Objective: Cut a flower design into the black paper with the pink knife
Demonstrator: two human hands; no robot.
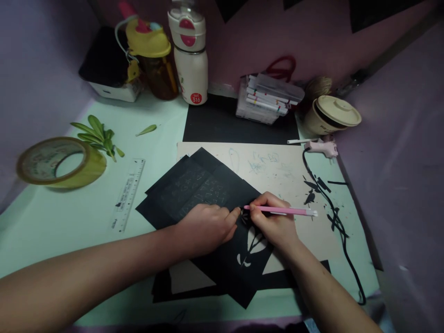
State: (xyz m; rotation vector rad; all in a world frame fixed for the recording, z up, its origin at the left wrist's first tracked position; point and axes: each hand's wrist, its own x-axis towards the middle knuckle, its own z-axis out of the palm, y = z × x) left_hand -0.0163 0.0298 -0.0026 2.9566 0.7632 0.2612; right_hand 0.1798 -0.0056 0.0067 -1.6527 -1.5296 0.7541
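Note:
My right hand [275, 222] is closed round a slim pink pen-style craft knife [289, 211]. Its tip meets a sheet of black paper [239, 282], just by the fingertips of my left hand [210, 229]. That left hand lies over the paper, pressing it down with the index finger stretched out. Leaf-shaped openings [256, 241] show pale through the black sheet, below and between my hands. Faint pale marks cover the paper's upper part, and another dark layer sticks out at its left edge. Underneath lies a cream board [294, 166] with scribbles on it.
Black paper scraps [310, 198] and a black cable [343, 231] lie at the right. On the left are a tape roll [95, 166], a clear ruler [128, 196] and green leaves [97, 132]. A white bottle [192, 69], marker box [267, 99] and lidded cup [329, 115] stand behind.

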